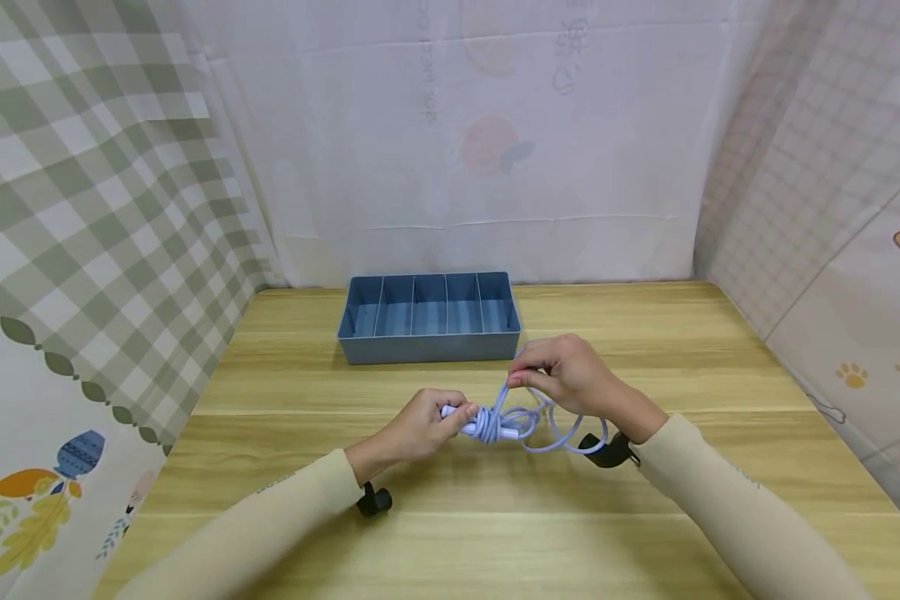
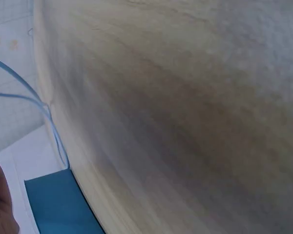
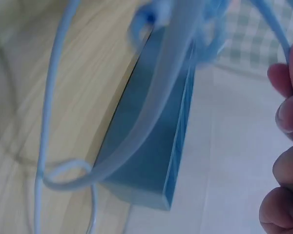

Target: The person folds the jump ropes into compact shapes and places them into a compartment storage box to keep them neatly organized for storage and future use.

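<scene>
A pale lavender-blue jump rope (image 1: 487,425) is held above the table, its cord wound in several turns round its handles. My left hand (image 1: 423,423) grips the handles at their left end, thumb on top. The other end of a handle (image 1: 508,434) sticks out right of the winding. My right hand (image 1: 570,375), higher and to the right, pinches the cord between thumb and fingers, drawing a length up from the bundle. Loose loops hang below that hand; in the right wrist view the cord (image 3: 154,107) curves close before the camera.
Behind the hands stands a blue-grey tray (image 1: 431,347) with several compartments. The wooden table (image 1: 292,533) meets a white curtain (image 1: 345,167) at the back, with patterned cloths on both sides. Black straps with camera mounts hang at both wrists.
</scene>
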A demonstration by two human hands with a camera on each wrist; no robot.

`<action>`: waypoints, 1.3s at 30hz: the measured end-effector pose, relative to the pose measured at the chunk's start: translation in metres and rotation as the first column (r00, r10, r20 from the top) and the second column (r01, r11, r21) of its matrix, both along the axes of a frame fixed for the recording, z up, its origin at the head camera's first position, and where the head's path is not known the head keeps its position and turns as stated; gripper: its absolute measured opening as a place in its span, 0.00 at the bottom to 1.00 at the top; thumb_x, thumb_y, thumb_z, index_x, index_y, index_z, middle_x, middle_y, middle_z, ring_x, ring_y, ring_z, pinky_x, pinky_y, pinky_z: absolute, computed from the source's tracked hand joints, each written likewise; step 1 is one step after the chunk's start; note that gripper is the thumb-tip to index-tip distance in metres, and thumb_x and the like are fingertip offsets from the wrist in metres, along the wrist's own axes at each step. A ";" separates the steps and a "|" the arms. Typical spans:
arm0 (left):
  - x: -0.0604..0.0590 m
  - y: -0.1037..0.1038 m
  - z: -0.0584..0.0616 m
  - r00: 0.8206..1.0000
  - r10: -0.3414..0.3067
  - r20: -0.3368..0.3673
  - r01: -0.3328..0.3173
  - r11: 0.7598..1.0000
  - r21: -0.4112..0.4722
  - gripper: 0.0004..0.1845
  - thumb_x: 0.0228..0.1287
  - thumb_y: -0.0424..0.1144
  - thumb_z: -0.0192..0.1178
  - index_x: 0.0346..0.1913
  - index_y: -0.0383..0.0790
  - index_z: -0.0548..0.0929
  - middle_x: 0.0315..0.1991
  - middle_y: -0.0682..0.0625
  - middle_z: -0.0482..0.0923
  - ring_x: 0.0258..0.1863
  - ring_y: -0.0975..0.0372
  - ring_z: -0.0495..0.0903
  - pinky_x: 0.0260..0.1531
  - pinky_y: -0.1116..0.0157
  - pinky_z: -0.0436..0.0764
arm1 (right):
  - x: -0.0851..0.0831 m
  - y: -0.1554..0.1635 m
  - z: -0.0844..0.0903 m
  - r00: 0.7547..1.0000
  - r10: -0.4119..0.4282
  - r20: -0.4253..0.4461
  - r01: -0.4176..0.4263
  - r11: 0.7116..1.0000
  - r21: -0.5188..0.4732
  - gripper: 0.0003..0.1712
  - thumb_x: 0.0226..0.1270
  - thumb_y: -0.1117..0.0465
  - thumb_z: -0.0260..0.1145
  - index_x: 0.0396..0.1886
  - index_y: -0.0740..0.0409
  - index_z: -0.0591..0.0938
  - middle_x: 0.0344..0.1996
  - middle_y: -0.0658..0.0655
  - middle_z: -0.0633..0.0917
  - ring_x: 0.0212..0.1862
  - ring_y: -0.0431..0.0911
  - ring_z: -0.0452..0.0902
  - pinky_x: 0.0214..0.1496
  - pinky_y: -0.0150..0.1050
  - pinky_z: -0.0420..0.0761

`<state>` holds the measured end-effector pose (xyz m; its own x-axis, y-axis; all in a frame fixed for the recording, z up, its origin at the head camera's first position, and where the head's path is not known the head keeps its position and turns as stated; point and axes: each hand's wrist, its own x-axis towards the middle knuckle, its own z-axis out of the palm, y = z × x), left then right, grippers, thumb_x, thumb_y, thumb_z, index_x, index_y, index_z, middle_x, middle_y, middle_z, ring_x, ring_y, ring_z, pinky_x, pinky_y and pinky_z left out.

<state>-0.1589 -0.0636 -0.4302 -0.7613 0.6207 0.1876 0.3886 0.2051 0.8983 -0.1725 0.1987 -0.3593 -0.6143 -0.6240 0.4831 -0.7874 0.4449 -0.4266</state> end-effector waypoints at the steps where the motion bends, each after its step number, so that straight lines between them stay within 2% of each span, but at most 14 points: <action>1: 0.000 0.000 0.000 1.000 -0.029 0.006 0.029 0.999 0.017 0.14 0.79 0.36 0.56 0.33 0.36 0.85 0.20 0.57 0.65 0.19 0.69 0.62 0.19 0.71 0.61 | -0.003 0.001 -0.001 1.000 -0.002 0.019 0.002 1.000 0.000 0.07 0.60 0.67 0.77 0.32 0.49 0.90 0.28 0.40 0.85 0.24 0.32 0.70 0.26 0.31 0.71; 5: 0.002 -0.001 0.002 0.991 -0.129 0.024 0.126 0.989 0.083 0.14 0.80 0.33 0.53 0.34 0.33 0.83 0.20 0.56 0.65 0.19 0.68 0.62 0.20 0.71 0.61 | -0.010 0.002 -0.008 0.996 0.000 0.087 0.002 1.000 -0.023 0.06 0.60 0.66 0.77 0.31 0.49 0.90 0.28 0.40 0.86 0.25 0.33 0.72 0.26 0.31 0.73; 7: 0.003 0.000 0.003 0.987 -0.158 0.024 0.153 0.980 0.124 0.14 0.81 0.33 0.52 0.34 0.33 0.82 0.20 0.56 0.65 0.19 0.68 0.62 0.19 0.71 0.61 | -0.015 0.002 -0.014 0.990 0.015 0.142 -0.006 0.998 -0.062 0.05 0.60 0.67 0.77 0.30 0.51 0.90 0.28 0.43 0.87 0.25 0.34 0.73 0.26 0.31 0.73; 12: 0.008 0.003 0.004 0.984 -0.175 0.031 0.166 0.968 0.189 0.16 0.82 0.34 0.50 0.33 0.33 0.80 0.19 0.57 0.64 0.16 0.69 0.61 0.17 0.71 0.60 | -0.022 -0.001 -0.030 0.952 0.073 0.299 -0.021 0.984 -0.175 0.04 0.61 0.70 0.75 0.31 0.57 0.90 0.28 0.50 0.87 0.27 0.37 0.73 0.28 0.30 0.75; 15: 0.011 0.004 0.005 0.981 -0.180 0.078 0.159 0.963 0.216 0.16 0.83 0.35 0.48 0.34 0.32 0.78 0.19 0.56 0.65 0.15 0.68 0.61 0.14 0.70 0.61 | -0.023 -0.002 -0.039 0.927 0.118 0.355 -0.031 0.970 -0.241 0.02 0.63 0.71 0.73 0.32 0.62 0.90 0.29 0.53 0.88 0.28 0.37 0.75 0.30 0.29 0.77; 19: 0.013 0.007 0.010 0.968 -0.188 0.166 0.135 0.949 0.286 0.16 0.84 0.38 0.47 0.36 0.30 0.75 0.19 0.53 0.64 0.14 0.66 0.61 0.13 0.70 0.61 | -0.024 -0.003 -0.048 0.913 0.178 0.368 -0.050 0.943 -0.330 0.03 0.66 0.74 0.70 0.34 0.68 0.89 0.28 0.57 0.87 0.29 0.36 0.77 0.28 0.29 0.78; 21: 0.014 0.008 0.013 0.962 -0.182 0.203 0.111 0.942 0.318 0.17 0.84 0.39 0.46 0.38 0.29 0.74 0.19 0.52 0.63 0.13 0.66 0.60 0.14 0.69 0.60 | -0.023 -0.005 -0.053 0.926 0.181 0.330 -0.063 0.939 -0.338 0.04 0.67 0.76 0.68 0.35 0.68 0.88 0.28 0.58 0.87 0.29 0.36 0.77 0.28 0.29 0.78; 23: 0.014 0.009 0.015 0.955 -0.176 0.237 0.088 0.936 0.341 0.17 0.84 0.40 0.46 0.38 0.28 0.72 0.19 0.52 0.63 0.13 0.66 0.59 0.14 0.69 0.60 | -0.022 -0.007 -0.058 0.939 0.173 0.298 -0.071 0.943 -0.324 0.08 0.65 0.80 0.65 0.37 0.69 0.88 0.29 0.59 0.88 0.32 0.36 0.79 0.32 0.30 0.81; 27: 0.011 0.009 0.017 0.949 -0.168 0.268 0.067 0.935 0.349 0.17 0.85 0.40 0.45 0.40 0.27 0.71 0.21 0.51 0.64 0.15 0.65 0.60 0.15 0.70 0.61 | -0.015 -0.012 -0.066 0.952 0.103 0.289 -0.015 0.957 -0.291 0.13 0.61 0.83 0.61 0.38 0.70 0.87 0.33 0.61 0.89 0.38 0.36 0.81 0.42 0.34 0.82; 30: 0.009 0.008 0.018 0.943 -0.167 0.289 0.056 0.932 0.357 0.16 0.85 0.39 0.44 0.42 0.26 0.70 0.22 0.50 0.63 0.16 0.65 0.60 0.15 0.70 0.61 | -0.010 -0.016 -0.071 0.933 0.052 0.355 0.059 0.954 -0.294 0.13 0.59 0.85 0.57 0.32 0.70 0.84 0.27 0.56 0.85 0.33 0.36 0.77 0.36 0.34 0.80; 32: 0.007 0.009 0.018 0.937 -0.157 0.312 0.030 0.926 0.375 0.16 0.85 0.39 0.43 0.41 0.26 0.68 0.23 0.50 0.62 0.16 0.66 0.58 0.15 0.71 0.60 | -0.007 -0.019 -0.073 0.923 0.033 0.384 0.084 0.956 -0.282 0.13 0.63 0.84 0.55 0.29 0.69 0.82 0.22 0.52 0.79 0.27 0.36 0.71 0.29 0.33 0.74; 34: 0.006 0.010 0.018 0.935 -0.122 0.334 -0.018 0.922 0.386 0.16 0.85 0.39 0.43 0.41 0.27 0.68 0.23 0.50 0.62 0.16 0.67 0.58 0.14 0.71 0.59 | -0.003 -0.023 -0.076 0.922 0.006 0.388 0.099 0.963 -0.250 0.12 0.67 0.82 0.56 0.30 0.69 0.81 0.20 0.51 0.75 0.24 0.36 0.66 0.25 0.33 0.70; 36: 0.005 0.011 0.019 0.934 -0.071 0.350 -0.075 0.920 0.386 0.16 0.85 0.39 0.44 0.41 0.27 0.69 0.23 0.50 0.63 0.16 0.67 0.58 0.13 0.71 0.59 | 0.002 -0.027 -0.077 0.932 -0.034 0.362 0.115 0.972 -0.204 0.10 0.71 0.78 0.58 0.34 0.69 0.84 0.21 0.53 0.77 0.25 0.35 0.67 0.25 0.32 0.70; 39: 0.002 0.013 0.020 0.938 0.043 0.344 -0.167 0.926 0.339 0.15 0.84 0.40 0.45 0.42 0.29 0.71 0.23 0.50 0.66 0.16 0.67 0.61 0.13 0.71 0.62 | 0.011 -0.033 -0.077 0.959 -0.113 0.260 0.148 0.982 -0.119 0.07 0.73 0.72 0.63 0.38 0.64 0.87 0.25 0.56 0.83 0.27 0.35 0.70 0.28 0.33 0.73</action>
<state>-0.1566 -0.0502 -0.4105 -0.8747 0.4714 0.1126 0.0571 -0.1304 0.9898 -0.1616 0.1655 -0.4359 -0.7984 -0.4691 0.3774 -0.5858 0.4606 -0.6668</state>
